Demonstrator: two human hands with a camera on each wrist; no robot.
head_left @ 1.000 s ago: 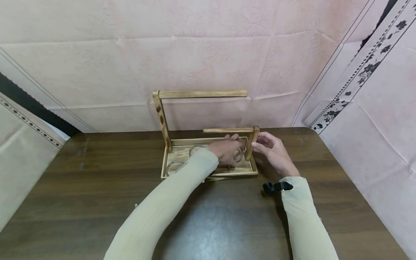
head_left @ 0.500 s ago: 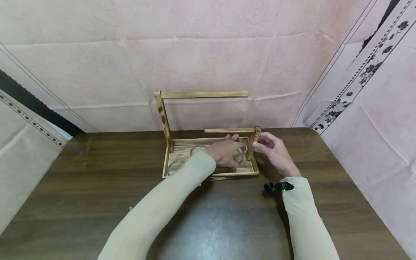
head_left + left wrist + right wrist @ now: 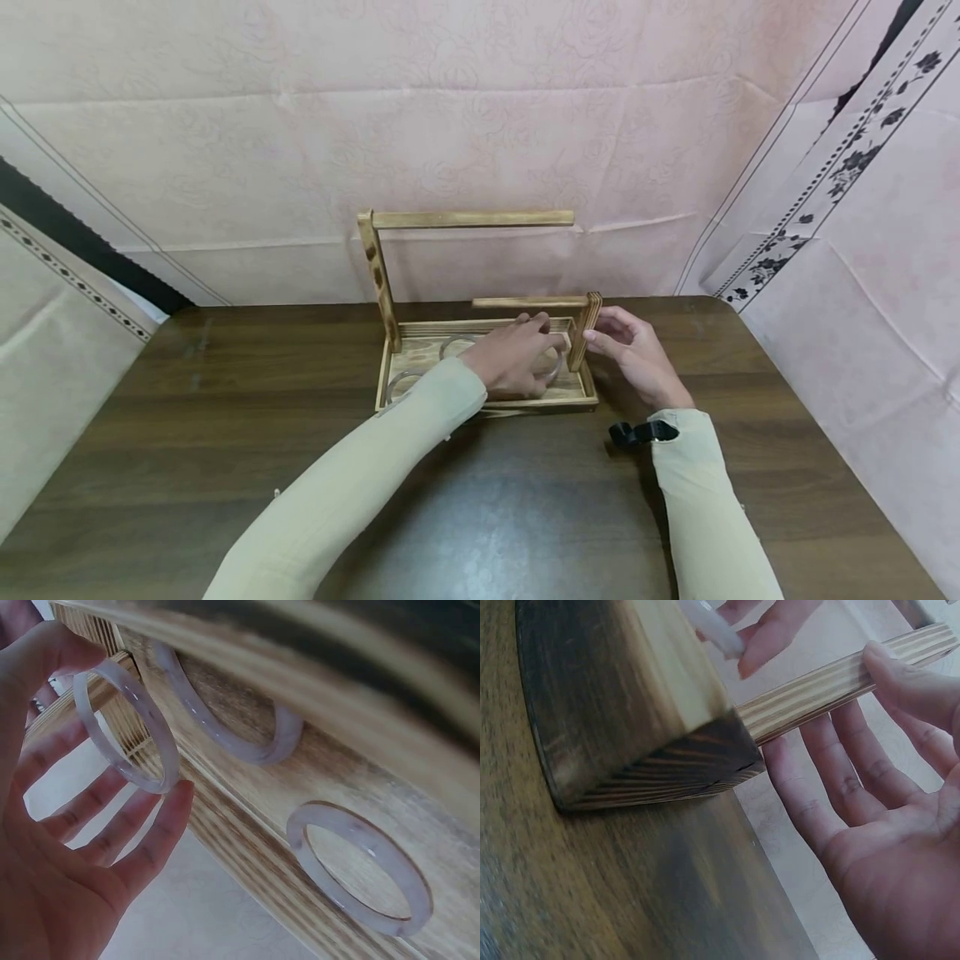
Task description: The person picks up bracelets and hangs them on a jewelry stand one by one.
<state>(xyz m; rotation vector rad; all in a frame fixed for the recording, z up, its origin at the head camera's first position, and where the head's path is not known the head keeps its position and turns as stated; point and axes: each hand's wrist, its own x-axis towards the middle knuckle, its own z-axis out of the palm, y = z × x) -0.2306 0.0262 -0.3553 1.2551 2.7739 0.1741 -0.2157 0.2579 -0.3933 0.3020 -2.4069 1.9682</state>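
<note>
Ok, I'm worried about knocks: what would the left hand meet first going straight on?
The left hand and its bangle would likely meet the short wooden post first; the exact gap is unclear.

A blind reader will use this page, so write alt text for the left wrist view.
A left hand holds a round, pale lilac, glassy-looking bangle between thumb and fingers. Two similar bangles lie apart in a brown, straight-sided wooden tray, one partly hidden behind its blurred rim.

Three bangles (image 3: 326, 816), two hands (image 3: 506, 358), two uprights (image 3: 379, 279), two crossbars (image 3: 472, 219), one tray (image 3: 540, 405), one table (image 3: 187, 467).
</note>
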